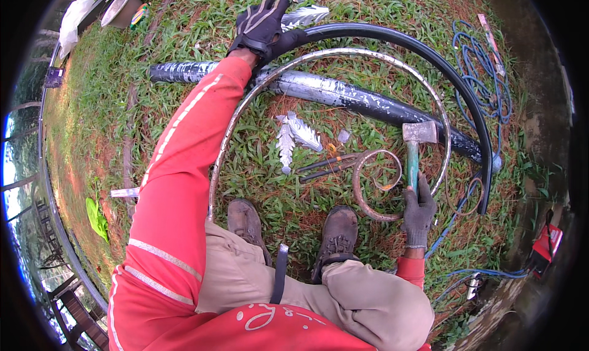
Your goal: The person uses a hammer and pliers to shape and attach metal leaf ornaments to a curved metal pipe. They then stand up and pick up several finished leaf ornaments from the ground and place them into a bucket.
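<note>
While left hand [261, 23] grips ring [343, 53], right hand [419, 213] holds hammer [417, 136]

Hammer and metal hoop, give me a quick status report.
Right hand gripping green-handled hammer, head up. Left hand in black glove holding curved black bar beside silver metal hoop. Long black pipe lies under the hoop.

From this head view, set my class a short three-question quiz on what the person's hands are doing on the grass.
1. True or false: the right hand holds a hammer.
2. What does the left hand grip: A) the curved black strip, B) the pliers, C) the blue hose?
3. Which metal pieces lie between the long pipe and the boots?

Key: 1 true; 2 A; 3 leaf-shaped ornaments.
</note>
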Demonstrator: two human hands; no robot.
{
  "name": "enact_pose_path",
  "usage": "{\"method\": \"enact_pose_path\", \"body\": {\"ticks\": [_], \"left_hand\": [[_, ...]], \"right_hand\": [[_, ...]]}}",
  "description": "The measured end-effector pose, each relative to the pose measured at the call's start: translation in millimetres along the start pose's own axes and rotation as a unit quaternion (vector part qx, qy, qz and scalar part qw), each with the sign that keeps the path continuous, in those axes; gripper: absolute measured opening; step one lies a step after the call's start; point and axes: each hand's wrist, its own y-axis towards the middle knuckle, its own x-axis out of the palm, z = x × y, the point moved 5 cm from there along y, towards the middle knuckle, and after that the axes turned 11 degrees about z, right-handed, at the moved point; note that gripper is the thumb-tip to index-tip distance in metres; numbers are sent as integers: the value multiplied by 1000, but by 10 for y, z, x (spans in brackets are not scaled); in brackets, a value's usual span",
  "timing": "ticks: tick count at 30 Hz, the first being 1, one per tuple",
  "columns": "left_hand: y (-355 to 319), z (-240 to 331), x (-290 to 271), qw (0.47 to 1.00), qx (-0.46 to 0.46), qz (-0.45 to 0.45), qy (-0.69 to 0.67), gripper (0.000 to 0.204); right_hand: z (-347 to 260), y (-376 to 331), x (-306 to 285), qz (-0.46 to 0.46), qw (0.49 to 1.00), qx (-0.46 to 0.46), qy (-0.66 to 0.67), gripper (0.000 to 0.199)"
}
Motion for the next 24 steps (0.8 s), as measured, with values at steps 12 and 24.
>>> {"method": "enact_pose_path", "body": {"ticks": [12,24], "left_hand": [[-1614,1067,-167,834,435,-130,-315,60],[-2217,994,362,881,348,-256,-190,68]], "right_hand": [[-80,-312,6,53,992,60,96,55],[-24,-283,37,61,990,60,113,56]]}}
